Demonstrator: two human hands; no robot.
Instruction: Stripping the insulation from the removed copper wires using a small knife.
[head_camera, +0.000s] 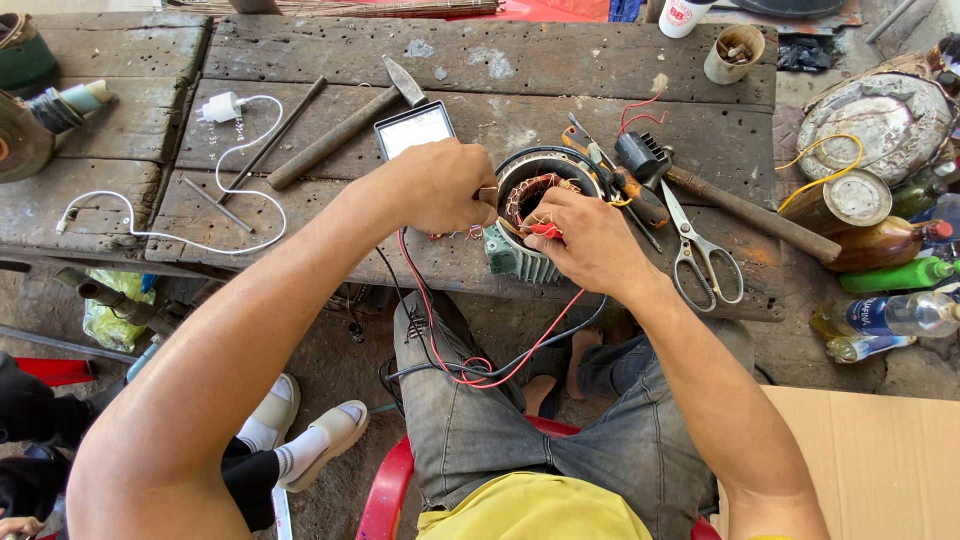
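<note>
Far left on the worn wooden tabletop (120, 200), a white charger (221, 106) sits with its white cable (160, 236) looping toward the near edge. Just right of it, thin metal rods (275, 135) lie crossed, and a long-handled hammer (345, 130) slants up toward a phone (414, 128) lying flat with its pale screen up.

Now the middle: the left hand (440, 188) is curled closed, its grip pinched on something small at the rim of the motor stator (535, 215); what exactly it pinches I cannot tell. The stator stands at the tabletop's near edge, open end up, copper windings (530, 192) showing inside the ring, green ribbed housing below. The right hand (590, 240) presses against the stator's right side, fingers closed on a red wire (545, 231) at the windings. That red wire runs down with a black one, looping over the person's lap.

Right of the hands, a screwdriver (625, 185) and a small black part (640, 155) lie touching the stator's far side. Scissors (700, 255) rest beside the right wrist, with a wooden handle (750, 212) slanting past them. Far right, bottles (895, 290) crowd the edge.
</note>
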